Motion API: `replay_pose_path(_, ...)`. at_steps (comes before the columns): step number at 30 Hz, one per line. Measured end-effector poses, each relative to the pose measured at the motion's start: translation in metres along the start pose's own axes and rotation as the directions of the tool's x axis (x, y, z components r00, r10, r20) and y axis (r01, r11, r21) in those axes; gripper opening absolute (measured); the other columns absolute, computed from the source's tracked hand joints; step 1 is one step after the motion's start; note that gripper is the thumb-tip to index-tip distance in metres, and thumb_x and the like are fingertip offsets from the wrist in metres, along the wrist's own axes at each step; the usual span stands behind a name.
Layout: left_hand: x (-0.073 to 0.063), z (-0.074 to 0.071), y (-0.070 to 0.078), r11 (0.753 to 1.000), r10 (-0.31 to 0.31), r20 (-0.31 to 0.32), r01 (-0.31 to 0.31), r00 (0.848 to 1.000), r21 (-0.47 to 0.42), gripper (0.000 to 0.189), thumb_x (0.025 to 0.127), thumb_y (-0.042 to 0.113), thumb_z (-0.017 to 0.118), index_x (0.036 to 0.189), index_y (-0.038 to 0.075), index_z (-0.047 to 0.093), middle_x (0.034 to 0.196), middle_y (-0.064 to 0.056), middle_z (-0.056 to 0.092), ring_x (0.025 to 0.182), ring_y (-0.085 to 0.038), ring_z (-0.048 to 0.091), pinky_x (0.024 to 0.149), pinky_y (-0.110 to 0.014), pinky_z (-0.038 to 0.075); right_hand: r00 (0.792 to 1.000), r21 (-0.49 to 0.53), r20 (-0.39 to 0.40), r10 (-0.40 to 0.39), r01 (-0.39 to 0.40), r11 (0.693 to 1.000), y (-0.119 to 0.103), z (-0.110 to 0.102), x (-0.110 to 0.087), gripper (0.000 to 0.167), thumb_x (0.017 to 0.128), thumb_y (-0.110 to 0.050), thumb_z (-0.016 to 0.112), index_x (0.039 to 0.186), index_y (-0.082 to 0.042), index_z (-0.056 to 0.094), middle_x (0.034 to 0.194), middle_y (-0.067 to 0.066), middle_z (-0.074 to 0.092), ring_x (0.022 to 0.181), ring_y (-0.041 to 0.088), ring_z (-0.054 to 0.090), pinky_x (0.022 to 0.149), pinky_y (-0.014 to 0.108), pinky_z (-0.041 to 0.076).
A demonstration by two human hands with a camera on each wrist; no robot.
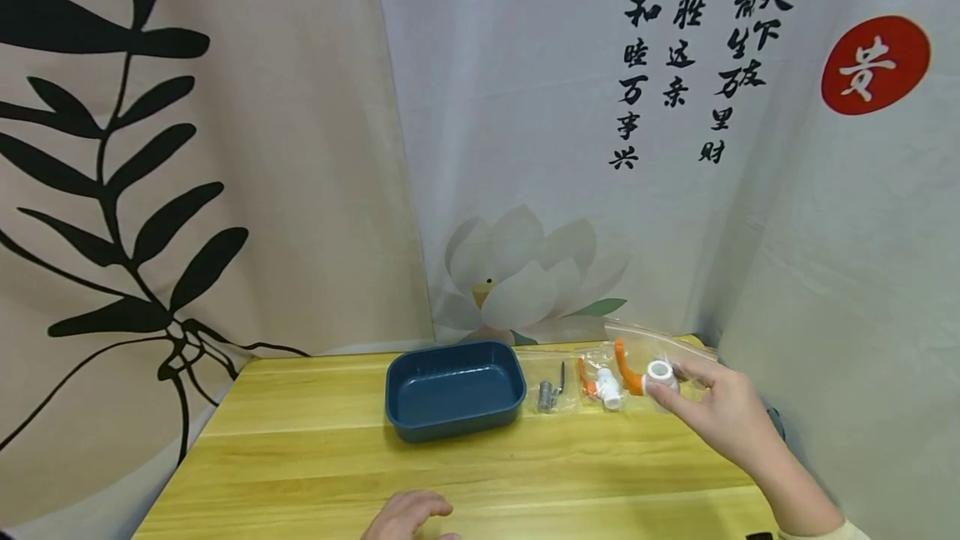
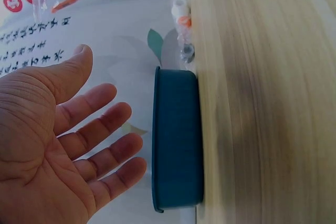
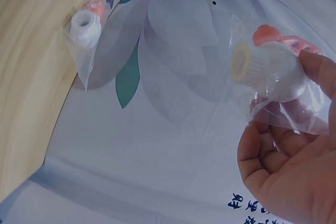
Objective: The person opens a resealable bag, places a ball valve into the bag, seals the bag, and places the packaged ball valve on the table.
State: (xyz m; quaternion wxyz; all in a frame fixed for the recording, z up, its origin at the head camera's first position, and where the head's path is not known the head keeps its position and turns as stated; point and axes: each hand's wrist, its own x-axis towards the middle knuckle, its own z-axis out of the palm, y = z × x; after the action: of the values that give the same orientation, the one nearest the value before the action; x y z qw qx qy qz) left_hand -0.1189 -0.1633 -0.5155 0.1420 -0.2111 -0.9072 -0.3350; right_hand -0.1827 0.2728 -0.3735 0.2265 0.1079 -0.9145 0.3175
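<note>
My right hand (image 1: 720, 411) pinches a clear zip bag holding a white plastic valve (image 1: 660, 373) with an orange lever handle (image 1: 628, 372), above the right back of the table. In the right wrist view the thumb presses on the bagged valve (image 3: 278, 72), and the other fingers curl beneath it. Low in the head view, my left hand (image 1: 408, 515) is over the front of the table; the left wrist view shows its fingers spread and the palm holding nothing. Beyond it stands a dark blue rectangular tray (image 1: 453, 427).
Right of the tray lies a bagged white fitting (image 1: 608, 390) with an orange part. Between them, another clear bag contains a grey cylinder (image 1: 546, 396) and a thin dark piece. A printed curtain (image 1: 525, 148) hangs behind the wooden table (image 1: 300, 457).
</note>
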Motion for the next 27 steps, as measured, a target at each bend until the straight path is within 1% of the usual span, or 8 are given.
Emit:
replay_pose_path(2, 0.001, -0.001, 0.002, 1.000, -0.012, 0.020, 0.012, 1.000, -0.012, 0.027, 0.093, 0.042, 0.083, 0.108, 0.020, 0.080, 0.111, 0.006, 0.078, 0.103, -0.009, 0.068, 0.078, -0.027, 0.057, 1.000, 0.000, 0.028, 0.011, -0.011, 1.000, 0.001, -0.003, 0.005, 0.024, 0.093, -0.032, 0.086, 0.113, -0.022, 0.081, 0.102, -0.004, 0.082, 0.098, -0.001, 0.068, 0.082, 0.042, 0.061)
replay_pose_path(5, 0.002, -0.003, 0.005, 1.000, -0.017, 0.042, 0.017, 0.999, -0.008, 0.028, 0.093, 0.043, 0.082, 0.109, 0.021, 0.080, 0.112, 0.006, 0.077, 0.104, -0.009, 0.068, 0.079, -0.028, 0.058, 0.997, 0.009, 0.068, 0.031, -0.031, 0.999, 0.004, -0.007, 0.012, 0.028, 0.096, -0.035, 0.082, 0.117, -0.016, 0.080, 0.105, 0.002, 0.083, 0.107, 0.020, 0.074, 0.090, 0.061, 0.060)
replay_pose_path(9, 0.003, -0.002, 0.008, 1.000, -0.015, 0.051, 0.014, 0.999, 0.007, 0.028, 0.093, 0.045, 0.083, 0.109, 0.021, 0.080, 0.112, 0.009, 0.077, 0.104, -0.009, 0.068, 0.082, -0.028, 0.059, 0.993, 0.013, 0.110, 0.054, -0.055, 0.998, 0.011, -0.011, 0.023, 0.044, 0.100, -0.038, 0.077, 0.129, -0.005, 0.075, 0.114, 0.015, 0.081, 0.118, 0.043, 0.071, 0.094, 0.070, 0.056)
replay_pose_path(13, 0.003, 0.002, 0.009, 0.998, 0.062, -0.019, -0.061, 0.998, 0.030, 0.024, 0.090, 0.039, 0.086, 0.106, 0.022, 0.080, 0.109, 0.011, 0.077, 0.101, -0.008, 0.068, 0.080, -0.028, 0.058, 0.987, -0.001, 0.139, 0.078, -0.078, 0.997, 0.021, -0.015, 0.034, 0.047, 0.101, -0.040, 0.075, 0.129, -0.002, 0.074, 0.113, 0.016, 0.081, 0.103, 0.033, 0.074, 0.079, 0.048, 0.062)
replay_pose_path(16, 0.003, 0.007, 0.009, 0.989, 0.143, -0.091, -0.138, 0.986, 0.060, 0.023, 0.086, 0.034, 0.090, 0.103, 0.022, 0.080, 0.106, 0.011, 0.077, 0.098, -0.008, 0.069, 0.078, -0.028, 0.058, 0.981, -0.002, 0.167, 0.102, -0.103, 0.995, 0.028, -0.017, 0.042, 0.047, 0.102, -0.041, 0.073, 0.128, -0.002, 0.074, 0.109, 0.014, 0.081, 0.092, 0.020, 0.070, 0.066, 0.031, 0.055)
replay_pose_path(19, 0.005, 0.011, 0.007, 0.977, 0.208, -0.131, -0.200, 0.969, 0.074, 0.024, 0.083, 0.032, 0.092, 0.102, 0.022, 0.079, 0.103, 0.011, 0.077, 0.097, -0.008, 0.069, 0.078, -0.027, 0.058, 0.973, -0.006, 0.195, 0.121, -0.122, 0.993, 0.036, -0.020, 0.048, 0.054, 0.104, -0.043, 0.070, 0.133, 0.003, 0.070, 0.115, 0.022, 0.078, 0.094, 0.024, 0.070, 0.067, 0.032, 0.055)
replay_pose_path(23, 0.009, 0.016, 0.003, 0.948, 0.316, -0.160, -0.303, 0.935, 0.098, 0.026, 0.080, 0.028, 0.094, 0.100, 0.021, 0.080, 0.100, 0.011, 0.078, 0.094, -0.009, 0.071, 0.080, -0.025, 0.057, 0.957, -0.031, 0.233, 0.170, -0.168, 0.985, 0.046, -0.022, 0.055, 0.067, 0.105, -0.049, 0.066, 0.142, 0.007, 0.063, 0.129, 0.031, 0.071, 0.105, 0.035, 0.069, 0.075, 0.036, 0.056)
replay_pose_path(27, 0.013, 0.019, 0.001, 0.924, 0.380, -0.139, -0.370, 0.915, 0.093, 0.024, 0.081, 0.024, 0.092, 0.101, 0.019, 0.080, 0.099, 0.010, 0.078, 0.095, -0.011, 0.072, 0.082, -0.025, 0.056, 0.926, -0.023, 0.284, 0.247, -0.251, 0.968, 0.057, -0.020, 0.062, 0.082, 0.105, -0.055, 0.063, 0.150, 0.012, 0.051, 0.142, 0.037, 0.062, 0.114, 0.042, 0.065, 0.083, 0.042, 0.056)
